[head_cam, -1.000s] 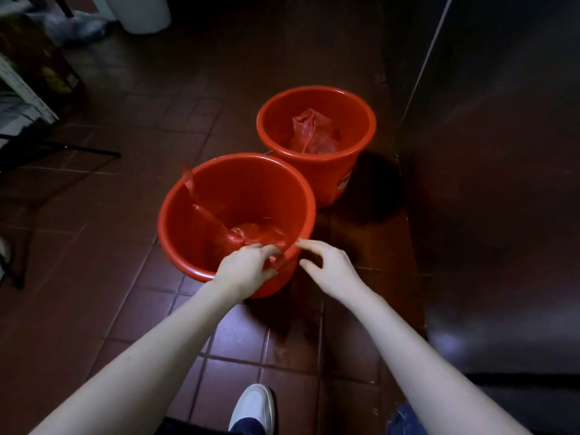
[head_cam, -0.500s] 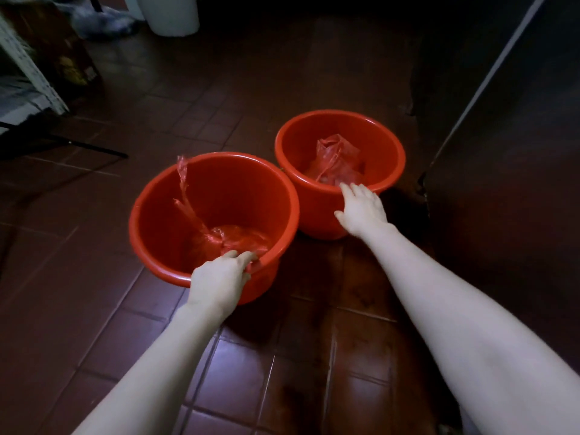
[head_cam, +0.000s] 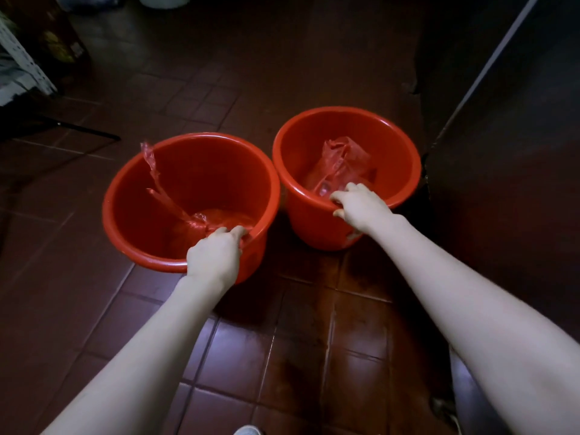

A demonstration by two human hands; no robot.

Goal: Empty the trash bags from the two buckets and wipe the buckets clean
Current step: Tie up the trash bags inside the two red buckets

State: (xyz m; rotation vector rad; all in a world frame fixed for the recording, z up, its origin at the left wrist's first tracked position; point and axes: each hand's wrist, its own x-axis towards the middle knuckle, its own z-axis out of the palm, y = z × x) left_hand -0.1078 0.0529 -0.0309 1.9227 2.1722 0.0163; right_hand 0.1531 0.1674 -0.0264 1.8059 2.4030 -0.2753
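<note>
Left hand (head_cam: 213,257) gripping left bucket (head_cam: 138,196) rim, right hand (head_cam: 361,207) gripping right bucket (head_cam: 405,158) rim (red bags inside both)

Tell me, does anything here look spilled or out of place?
Yes. The dark brown tiled floor near the two round red plastic buckets looks wet and glossy, and the thin red plastic bags lie crumpled inside.

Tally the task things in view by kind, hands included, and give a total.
Red buckets: 2, the left bucket and the right bucket
Red trash bags: 2, the left bag and the right bag
Hands: 2, the left hand and the right hand
Total: 6
</note>
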